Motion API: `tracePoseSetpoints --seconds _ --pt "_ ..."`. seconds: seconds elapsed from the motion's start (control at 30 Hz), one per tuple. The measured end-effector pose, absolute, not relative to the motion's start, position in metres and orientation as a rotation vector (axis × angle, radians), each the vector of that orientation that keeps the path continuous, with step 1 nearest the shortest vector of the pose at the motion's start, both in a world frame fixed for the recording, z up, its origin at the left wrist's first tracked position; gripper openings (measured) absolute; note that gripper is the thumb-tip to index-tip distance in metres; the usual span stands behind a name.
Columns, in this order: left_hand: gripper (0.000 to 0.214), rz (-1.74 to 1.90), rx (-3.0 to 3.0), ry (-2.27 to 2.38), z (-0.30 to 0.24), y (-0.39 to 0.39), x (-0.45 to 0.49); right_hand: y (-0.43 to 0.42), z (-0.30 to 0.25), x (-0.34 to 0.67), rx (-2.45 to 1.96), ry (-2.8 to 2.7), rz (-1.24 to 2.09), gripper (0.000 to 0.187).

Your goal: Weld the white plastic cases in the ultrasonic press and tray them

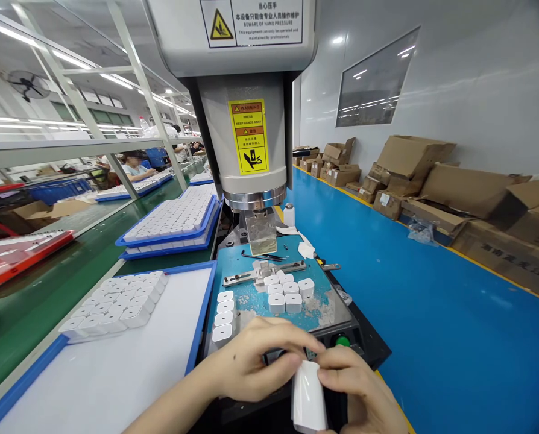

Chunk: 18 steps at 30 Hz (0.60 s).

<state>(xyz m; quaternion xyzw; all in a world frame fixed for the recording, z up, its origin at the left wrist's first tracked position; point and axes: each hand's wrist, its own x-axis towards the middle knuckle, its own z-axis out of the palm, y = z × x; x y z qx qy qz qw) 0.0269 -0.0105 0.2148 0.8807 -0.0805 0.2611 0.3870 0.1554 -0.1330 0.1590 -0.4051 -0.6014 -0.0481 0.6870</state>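
Both hands meet at the bottom centre over a white charger housing (308,395). My right hand (364,392) grips it from the right, thumb across its top. My left hand (255,361) is closed, its fingers and thumb pinching at the housing's upper edge. Just beyond lie several more white housings (285,292) on the teal press plate (251,298), and a short column of them (224,316) along its left edge. The press head (251,144) with its clear tooling block (263,235) hangs above the plate.
A blue-rimmed white tray (116,374) at left holds a block of white housings (116,304). Stacked blue trays (174,226) stand behind it. Cardboard boxes (432,181) line the right wall beside the blue floor. A green button (342,341) sits by my hands. Another person (136,166) works far left.
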Motion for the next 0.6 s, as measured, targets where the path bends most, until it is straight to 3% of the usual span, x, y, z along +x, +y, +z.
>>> tracePoseSetpoints --seconds 0.43,0.6 --pt "0.013 0.554 2.091 -0.056 0.210 -0.012 0.021 -0.132 0.154 0.156 -0.969 -1.231 -0.090 0.032" --pt "0.045 0.554 2.129 -0.134 0.206 -0.013 0.026 -0.134 0.155 0.157 -1.049 -1.192 -0.035 0.032"
